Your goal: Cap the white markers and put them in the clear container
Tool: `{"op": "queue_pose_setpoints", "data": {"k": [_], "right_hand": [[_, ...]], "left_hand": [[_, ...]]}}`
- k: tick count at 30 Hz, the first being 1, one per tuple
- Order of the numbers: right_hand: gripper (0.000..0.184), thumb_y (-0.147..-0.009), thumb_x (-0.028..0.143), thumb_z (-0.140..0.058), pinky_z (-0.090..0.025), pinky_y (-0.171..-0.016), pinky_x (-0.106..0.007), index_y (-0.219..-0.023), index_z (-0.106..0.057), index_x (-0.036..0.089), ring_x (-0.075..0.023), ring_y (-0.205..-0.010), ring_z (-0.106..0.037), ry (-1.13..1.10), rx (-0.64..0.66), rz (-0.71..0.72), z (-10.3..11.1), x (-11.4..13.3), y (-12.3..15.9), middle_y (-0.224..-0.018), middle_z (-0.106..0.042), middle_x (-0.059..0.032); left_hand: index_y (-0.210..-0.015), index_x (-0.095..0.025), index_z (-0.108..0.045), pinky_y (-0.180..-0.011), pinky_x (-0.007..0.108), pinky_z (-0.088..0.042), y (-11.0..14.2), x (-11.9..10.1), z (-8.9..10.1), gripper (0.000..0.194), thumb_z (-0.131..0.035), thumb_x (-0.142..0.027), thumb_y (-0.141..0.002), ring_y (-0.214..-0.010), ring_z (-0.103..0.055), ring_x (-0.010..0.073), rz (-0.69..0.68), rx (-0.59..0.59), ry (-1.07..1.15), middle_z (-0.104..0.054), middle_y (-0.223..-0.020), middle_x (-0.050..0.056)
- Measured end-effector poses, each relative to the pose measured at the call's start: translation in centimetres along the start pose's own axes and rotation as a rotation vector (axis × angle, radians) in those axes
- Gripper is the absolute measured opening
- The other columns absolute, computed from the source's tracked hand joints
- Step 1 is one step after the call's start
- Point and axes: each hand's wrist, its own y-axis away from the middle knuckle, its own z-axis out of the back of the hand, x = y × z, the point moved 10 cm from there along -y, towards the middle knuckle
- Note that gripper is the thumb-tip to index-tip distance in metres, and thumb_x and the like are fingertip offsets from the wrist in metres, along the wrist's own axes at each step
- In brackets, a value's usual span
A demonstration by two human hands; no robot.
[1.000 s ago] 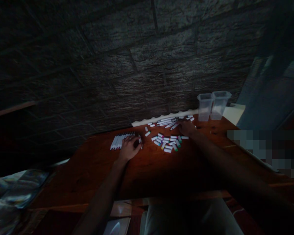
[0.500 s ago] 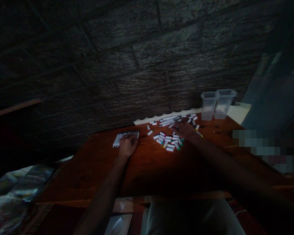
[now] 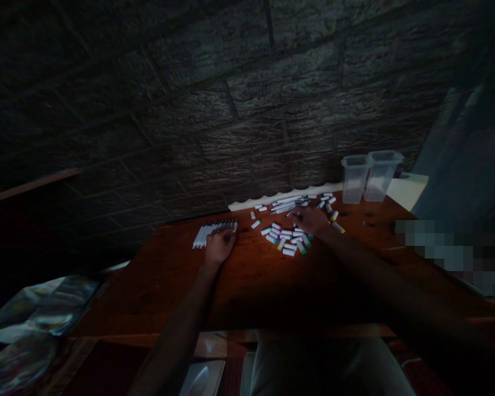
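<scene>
- Left hand (image 3: 219, 246): curled over the right part of the white marker row (image 3: 202, 236); whether it grips any, I can't tell.
- Right hand (image 3: 311, 221): fingers bent beside loose white markers (image 3: 286, 205), hold unclear; colour-tipped caps (image 3: 286, 235) lie just nearer the person.

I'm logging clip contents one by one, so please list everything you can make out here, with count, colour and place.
Wall: one, dark grey, far side
Table: one, red-brown, centre
Wavy-edged strip: one, off-white, along the wall
Clear containers: two, colourless, table's far right
Lined-up markers: several, white with dark ends, table's left part
Loose markers: several, mostly white, near the strip
Caps: many, white, most with coloured ends, mid-table and right
Shiny packaging: count unclear, pale, lower left
Trousers: one pair, pale, below the table
Left hand: one, bare, at the lined-up markers
Right hand: one, bare, by the loose markers, grip unclear
</scene>
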Motion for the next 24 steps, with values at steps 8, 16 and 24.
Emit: {"op": "queue_pose_setpoints", "data": {"k": [8, 16, 24], "right_hand": [[0.031, -0.093, 0.038, -0.045, -0.048, -0.080, -0.029, -0.109, -0.068, 0.025, -0.0218, -0.092, -0.069, -0.063, -0.076, 0.021, 1.0, 0.2, -0.1, -0.096, -0.075, -0.0056], [0.030, -0.094, 0.035, -0.044, -0.047, -0.078, -0.026, -0.110, -0.066, 0.023, -0.0188, -0.087, -0.069, -0.124, -0.123, 0.088, 1.4, 1.4, 0.2, -0.093, -0.075, -0.0029], [0.029, -0.095, 0.035, -0.043, -0.046, -0.079, -0.023, -0.106, -0.069, 0.028, -0.0160, -0.088, -0.069, -0.257, -0.018, 0.328, 0.0, 10.5, 3.2, -0.098, -0.076, 0.0000]], "left_hand": [[-0.108, -0.021, -0.072, -0.089, 0.039, -0.050, -0.1, 0.7, 0.0, 0.031, -0.052, -0.032, -0.087, -0.097, -0.068, 0.0273, 0.058, -0.008, -0.021, -0.075, -0.103, 0.009], [-0.106, -0.022, -0.072, -0.084, 0.039, -0.047, 0.1, 0.9, 0.5, 0.030, -0.053, -0.034, -0.085, -0.094, -0.068, 0.0278, 0.133, -0.010, -0.077, -0.075, -0.102, 0.010], [-0.101, -0.022, -0.072, -0.084, 0.046, -0.044, 0.3, 1.6, 1.0, 0.028, -0.054, -0.034, -0.083, -0.087, -0.069, 0.0321, 0.221, -0.037, -0.116, -0.076, -0.094, 0.013]]}}
